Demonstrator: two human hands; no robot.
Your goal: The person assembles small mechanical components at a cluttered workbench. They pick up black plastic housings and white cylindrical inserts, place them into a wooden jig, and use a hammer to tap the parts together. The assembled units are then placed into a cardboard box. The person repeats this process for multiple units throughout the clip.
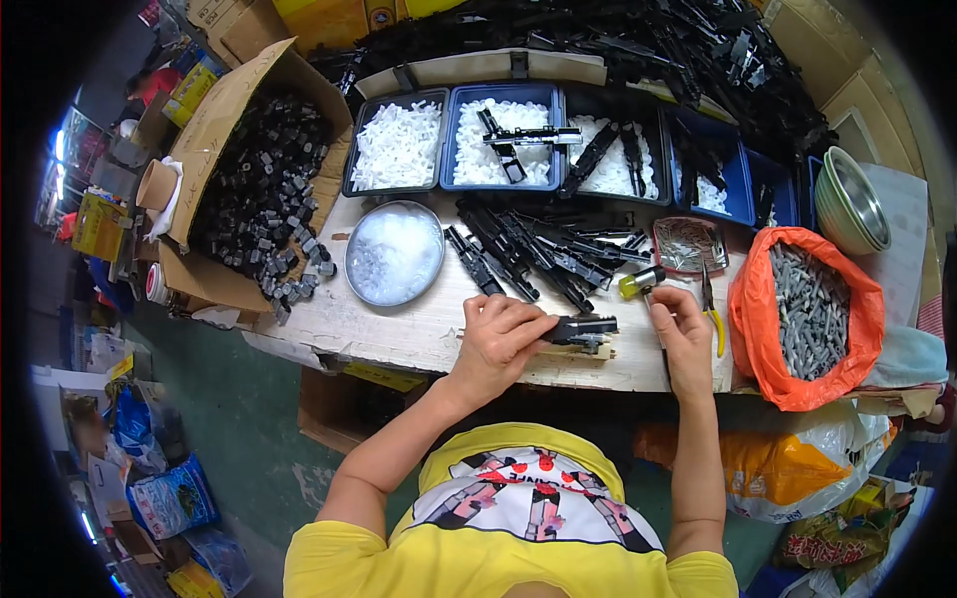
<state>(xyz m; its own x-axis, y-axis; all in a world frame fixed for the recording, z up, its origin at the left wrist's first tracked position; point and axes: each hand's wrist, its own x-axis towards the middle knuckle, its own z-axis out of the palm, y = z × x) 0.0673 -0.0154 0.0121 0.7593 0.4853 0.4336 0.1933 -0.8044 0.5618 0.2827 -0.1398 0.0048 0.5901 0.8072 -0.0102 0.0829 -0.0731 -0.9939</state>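
My left hand [500, 337] is closed on the end of a black toy-gun-like plastic part [583, 327], pressing it near the front edge of the bench. Under that part sits a pale, wood-coloured block [586, 347], mostly covered. My right hand [682, 337] grips the thin handle of a small mallet [641, 282], whose yellow-and-dark head lies just beyond the fingers. Pliers with yellow handles [717, 327] lie right of that hand. A heap of similar black parts [538, 247] lies beyond my hands. What my left fingertips cover is hidden.
A cardboard box [214, 164] of small black pieces stands left, beside a round tray [397, 253]. Bins of white pieces [399, 145] line the back. A red dish of pins [690, 245] and an orange bag [758, 334] of grey pieces stand right, near stacked bowls [847, 204].
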